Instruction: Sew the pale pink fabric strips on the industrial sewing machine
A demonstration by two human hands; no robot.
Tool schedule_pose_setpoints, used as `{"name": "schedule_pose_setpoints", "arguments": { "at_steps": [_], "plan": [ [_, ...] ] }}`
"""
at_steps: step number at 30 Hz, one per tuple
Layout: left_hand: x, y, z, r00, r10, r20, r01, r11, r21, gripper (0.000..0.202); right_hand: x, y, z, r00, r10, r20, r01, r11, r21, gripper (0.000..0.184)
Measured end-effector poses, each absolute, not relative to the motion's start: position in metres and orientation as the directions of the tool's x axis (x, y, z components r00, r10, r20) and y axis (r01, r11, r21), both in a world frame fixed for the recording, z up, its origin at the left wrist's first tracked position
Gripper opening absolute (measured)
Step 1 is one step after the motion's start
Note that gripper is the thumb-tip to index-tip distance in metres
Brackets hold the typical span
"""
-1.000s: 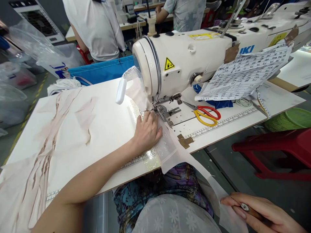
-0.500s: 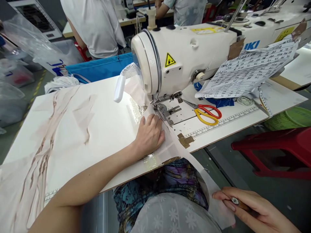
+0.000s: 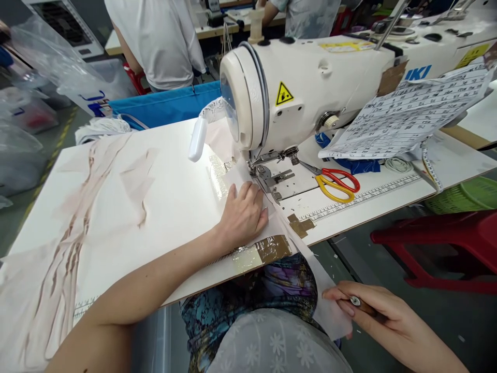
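My left hand [image 3: 244,215] lies flat, fingers together, on a strip of pale sheer fabric [image 3: 279,228] just in front of the presser foot [image 3: 267,178] of a white sewing machine [image 3: 310,88]. The strip runs from the needle area over the table edge down to my right hand [image 3: 373,313]. That hand is below the table, its fingers closed on the strip's lower end and on a thin brown tool with a metal tip [image 3: 359,304].
More pale fabric [image 3: 77,207] lies spread over the left of the white table [image 3: 174,197]. Red-and-yellow scissors [image 3: 336,184] lie right of the needle plate under a printed sheet [image 3: 407,116]. A red stool [image 3: 438,248] and green basket [image 3: 466,194] stand right. People work behind.
The fabric strip has fed toward the needle, uncovering brown tape at the table edge. My right hand has risen and moved left with the strip's end. My left hand slid slightly nearer.
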State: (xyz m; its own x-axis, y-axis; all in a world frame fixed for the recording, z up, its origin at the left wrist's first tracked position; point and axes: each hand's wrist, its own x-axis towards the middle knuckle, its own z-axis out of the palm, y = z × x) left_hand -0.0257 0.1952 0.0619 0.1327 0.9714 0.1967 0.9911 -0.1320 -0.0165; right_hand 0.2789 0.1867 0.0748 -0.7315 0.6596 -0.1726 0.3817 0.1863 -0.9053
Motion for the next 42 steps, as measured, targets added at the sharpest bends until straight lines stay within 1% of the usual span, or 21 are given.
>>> {"name": "schedule_pose_setpoints", "arguments": {
  "at_steps": [3,9,13,18,23,28,31,34,36,38,40,42],
  "plan": [
    [-0.026,0.196,0.062,0.129,0.972,0.197,0.991,-0.13,-0.01,0.041,0.269,0.191,0.077,-0.736,0.654,-0.175,0.374,0.177,-0.911,0.031],
    [-0.026,0.198,0.063,0.119,0.975,0.187,0.993,-0.122,0.002,0.044,0.249,0.198,0.081,-0.761,0.643,-0.084,0.326,0.267,-0.907,0.03],
    [-0.027,0.199,0.063,0.109,0.975,0.192,0.994,-0.112,0.004,0.042,0.238,0.202,0.083,-0.777,0.627,-0.062,0.3,0.282,-0.911,0.03],
    [-0.027,0.201,0.063,0.108,0.974,0.199,0.994,-0.107,-0.016,0.04,0.228,0.206,0.082,-0.793,0.606,-0.066,0.255,0.231,-0.939,0.029],
    [-0.028,0.202,0.065,0.108,0.975,0.195,0.994,-0.102,-0.037,0.039,0.221,0.21,0.08,-0.803,0.585,-0.115,0.248,0.153,-0.957,0.026],
    [-0.03,0.204,0.068,0.115,0.976,0.187,0.993,-0.105,-0.06,0.035,0.209,0.214,0.079,-0.784,0.606,-0.135,0.241,0.097,-0.966,0.028],
    [-0.032,0.206,0.066,0.12,0.971,0.206,0.991,-0.104,-0.086,0.033,0.203,0.211,0.079,-0.746,0.64,-0.182,0.207,-0.036,-0.978,0.029],
    [-0.036,0.21,0.062,0.114,0.961,0.253,0.989,-0.087,-0.117,0.03,0.196,0.2,0.075,-0.682,0.673,-0.286,0.107,-0.295,-0.949,0.032],
    [-0.039,0.212,0.06,0.123,0.954,0.273,0.985,-0.085,-0.148,0.028,0.191,0.189,0.071,-0.637,0.668,-0.384,0.012,-0.49,-0.872,0.036],
    [-0.042,0.214,0.058,0.141,0.949,0.281,0.978,-0.089,-0.189,0.028,0.185,0.178,0.066,-0.599,0.641,-0.48,-0.071,-0.64,-0.765,0.041],
    [-0.045,0.216,0.058,0.161,0.947,0.28,0.971,-0.101,-0.218,0.03,0.181,0.17,0.062,-0.569,0.62,-0.54,-0.128,-0.716,-0.687,0.044],
    [-0.046,0.216,0.058,0.167,0.946,0.278,0.972,-0.109,-0.21,0.032,0.179,0.167,0.059,-0.549,0.627,-0.552,-0.151,-0.724,-0.673,0.044]
  ]
}}
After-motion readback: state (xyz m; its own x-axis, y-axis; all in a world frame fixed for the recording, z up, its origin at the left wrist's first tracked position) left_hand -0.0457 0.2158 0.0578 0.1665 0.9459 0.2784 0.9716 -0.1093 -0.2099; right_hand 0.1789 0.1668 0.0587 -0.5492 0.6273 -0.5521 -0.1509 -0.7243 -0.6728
